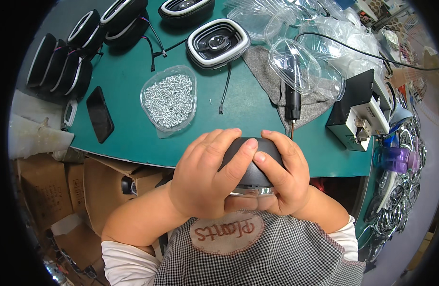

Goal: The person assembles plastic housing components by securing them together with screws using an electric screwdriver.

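Close in front of my chest, both hands grip a dark rounded housing (253,174) with a shiny, clear-looking rim along its lower edge. My left hand (211,174) wraps its left side, and my right hand (288,174) wraps the right. Both thumbs press on its top and nearly meet. The underside is hidden. Beyond my hands, a clear tray (195,97) holds many small silver screws, and a single loose screw (210,101) lies beside it. An electric screwdriver (292,102) rests on a grey cloth (264,71), its bit pointing toward my right hand.
Several black lamp-like housings with pale rims, such as this one (218,43), stand at the back and left. Clear plastic covers (294,66) pile up at the back right. A black phone (100,114) lies left; a boxy metal device (357,112) stands right. Cardboard boxes (45,186) sit below left.
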